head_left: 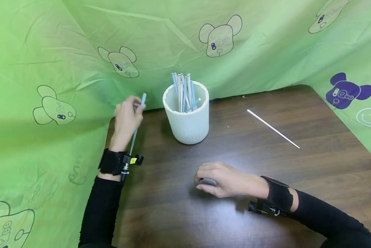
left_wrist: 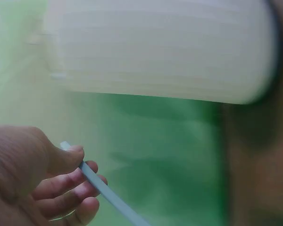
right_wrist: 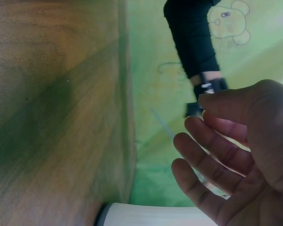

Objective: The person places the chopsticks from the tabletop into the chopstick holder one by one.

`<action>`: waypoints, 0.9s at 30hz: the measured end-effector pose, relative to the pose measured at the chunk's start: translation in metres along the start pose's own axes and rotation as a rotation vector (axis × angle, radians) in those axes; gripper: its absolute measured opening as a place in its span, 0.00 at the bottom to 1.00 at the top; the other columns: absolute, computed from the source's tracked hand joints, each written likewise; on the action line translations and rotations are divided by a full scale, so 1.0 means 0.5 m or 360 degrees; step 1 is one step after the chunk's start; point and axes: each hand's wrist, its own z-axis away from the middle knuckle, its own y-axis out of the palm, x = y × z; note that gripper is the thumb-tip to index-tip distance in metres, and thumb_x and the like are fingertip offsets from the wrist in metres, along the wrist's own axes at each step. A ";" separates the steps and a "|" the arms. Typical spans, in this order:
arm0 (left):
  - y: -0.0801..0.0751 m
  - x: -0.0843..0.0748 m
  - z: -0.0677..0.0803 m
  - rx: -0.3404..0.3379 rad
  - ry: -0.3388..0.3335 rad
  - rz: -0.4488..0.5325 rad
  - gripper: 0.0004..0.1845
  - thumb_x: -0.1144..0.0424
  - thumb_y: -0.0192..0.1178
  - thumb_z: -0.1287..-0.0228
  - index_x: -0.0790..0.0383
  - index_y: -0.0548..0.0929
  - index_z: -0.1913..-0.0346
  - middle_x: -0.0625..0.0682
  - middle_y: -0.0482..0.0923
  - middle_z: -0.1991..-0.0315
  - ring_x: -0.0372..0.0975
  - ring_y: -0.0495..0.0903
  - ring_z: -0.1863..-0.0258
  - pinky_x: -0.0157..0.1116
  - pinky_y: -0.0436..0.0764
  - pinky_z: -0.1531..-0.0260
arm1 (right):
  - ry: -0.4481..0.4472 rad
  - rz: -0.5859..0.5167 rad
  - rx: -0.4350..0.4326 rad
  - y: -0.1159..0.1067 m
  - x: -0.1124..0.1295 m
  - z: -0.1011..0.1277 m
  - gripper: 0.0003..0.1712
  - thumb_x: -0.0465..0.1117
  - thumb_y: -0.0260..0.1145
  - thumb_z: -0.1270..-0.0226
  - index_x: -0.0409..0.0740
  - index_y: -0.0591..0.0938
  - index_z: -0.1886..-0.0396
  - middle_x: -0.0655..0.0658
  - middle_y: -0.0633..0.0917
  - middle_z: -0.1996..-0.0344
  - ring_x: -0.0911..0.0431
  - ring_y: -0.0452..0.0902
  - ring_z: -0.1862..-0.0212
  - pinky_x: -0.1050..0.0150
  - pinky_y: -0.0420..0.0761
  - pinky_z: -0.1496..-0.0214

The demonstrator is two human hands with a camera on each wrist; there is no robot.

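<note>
My left hand [head_left: 128,117] pinches a light-blue straw [left_wrist: 106,190] near its upper end, between thumb and fingers, left of the white bin. The straw slants down past the wrist in the head view. Several blue and white straws [head_left: 183,93] stand inside the white round bin [head_left: 190,129], leaning on its far side. Low over the front middle of the table is my right hand [head_left: 224,181], its fingers loosely bent and nothing in them. In the right wrist view its fingers [right_wrist: 207,172] are spread a little apart.
A single white straw [head_left: 273,128] lies slantwise on the brown wooden table [head_left: 322,165], right of the bin. Green cloth [head_left: 160,31] with printed bear heads hangs behind and along the left and right sides. Each wrist wears a black strap [head_left: 278,196] with a small camera.
</note>
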 end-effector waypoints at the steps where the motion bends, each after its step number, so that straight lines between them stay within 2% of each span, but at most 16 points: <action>1: -0.020 -0.019 -0.002 -0.0062 0.0026 0.0015 0.12 0.67 0.58 0.30 0.70 0.79 0.48 0.66 0.84 0.55 0.53 0.85 0.64 0.43 0.84 0.68 | 0.0003 -0.0001 -0.0001 0.000 0.000 0.001 0.03 0.40 0.68 0.34 0.51 0.80 0.63 0.58 0.82 0.65 0.63 0.80 0.62 0.75 0.78 0.55; 3: -0.058 -0.060 -0.005 -0.0184 0.0076 0.0033 0.12 0.66 0.59 0.30 0.70 0.80 0.48 0.64 0.85 0.55 0.50 0.85 0.62 0.42 0.84 0.62 | 0.0018 -0.0003 0.0003 0.000 0.000 0.002 0.03 0.40 0.68 0.34 0.51 0.81 0.63 0.58 0.82 0.65 0.64 0.80 0.61 0.76 0.78 0.55; 6: -0.108 -0.121 -0.005 -0.0345 0.0158 0.0096 0.12 0.64 0.61 0.31 0.69 0.81 0.50 0.61 0.86 0.55 0.40 0.83 0.64 0.33 0.81 0.60 | 0.0031 -0.0001 0.0001 0.000 -0.001 0.003 0.04 0.40 0.68 0.34 0.50 0.81 0.63 0.58 0.82 0.65 0.65 0.79 0.61 0.76 0.78 0.54; 8: -0.135 -0.159 -0.004 -0.0442 0.0220 0.0186 0.11 0.64 0.63 0.33 0.67 0.82 0.52 0.59 0.87 0.57 0.33 0.80 0.68 0.26 0.78 0.63 | 0.0030 -0.0003 -0.0002 0.001 -0.002 0.005 0.04 0.40 0.69 0.35 0.50 0.81 0.63 0.58 0.82 0.65 0.65 0.79 0.61 0.77 0.78 0.54; 10: -0.155 -0.194 -0.003 -0.0518 0.0291 0.0299 0.10 0.65 0.65 0.35 0.67 0.83 0.54 0.58 0.87 0.60 0.29 0.79 0.72 0.24 0.77 0.67 | 0.0036 -0.0003 -0.0002 0.001 -0.003 0.005 0.04 0.40 0.68 0.35 0.50 0.81 0.63 0.58 0.82 0.65 0.65 0.80 0.61 0.77 0.78 0.54; 13: -0.176 -0.242 -0.003 -0.0584 0.0343 0.0531 0.09 0.66 0.67 0.37 0.64 0.84 0.56 0.51 0.86 0.65 0.30 0.81 0.74 0.26 0.76 0.71 | 0.0060 0.0003 -0.0002 0.001 -0.003 0.007 0.03 0.40 0.68 0.34 0.51 0.81 0.63 0.58 0.82 0.65 0.64 0.80 0.61 0.77 0.78 0.54; 16: -0.185 -0.282 -0.005 -0.0645 0.0378 0.0734 0.07 0.67 0.67 0.37 0.63 0.83 0.58 0.45 0.84 0.68 0.36 0.82 0.75 0.27 0.76 0.74 | 0.0099 0.0001 -0.0002 0.001 -0.002 0.010 0.03 0.40 0.68 0.34 0.52 0.82 0.63 0.60 0.82 0.65 0.64 0.81 0.61 0.78 0.77 0.56; 20: -0.187 -0.320 -0.011 -0.0712 0.0429 0.0944 0.05 0.70 0.65 0.38 0.64 0.82 0.60 0.48 0.83 0.69 0.40 0.82 0.76 0.28 0.78 0.76 | 0.0099 -0.0012 -0.0013 0.000 -0.001 0.014 0.03 0.41 0.68 0.34 0.52 0.82 0.63 0.59 0.82 0.65 0.64 0.80 0.61 0.77 0.77 0.56; 23: -0.177 -0.335 -0.026 -0.0713 0.0452 0.1041 0.06 0.71 0.65 0.38 0.64 0.81 0.59 0.52 0.83 0.67 0.42 0.82 0.76 0.30 0.82 0.74 | 0.0111 -0.0022 -0.0016 -0.001 -0.002 0.018 0.03 0.41 0.68 0.34 0.52 0.82 0.62 0.59 0.83 0.65 0.65 0.80 0.61 0.77 0.78 0.55; 27: -0.149 -0.337 -0.051 -0.0677 0.0456 0.1072 0.09 0.71 0.64 0.37 0.63 0.79 0.55 0.55 0.84 0.64 0.43 0.81 0.75 0.32 0.83 0.72 | 0.0119 -0.0041 -0.0011 -0.001 -0.002 0.023 0.03 0.41 0.67 0.33 0.51 0.82 0.62 0.58 0.83 0.64 0.65 0.81 0.60 0.77 0.78 0.54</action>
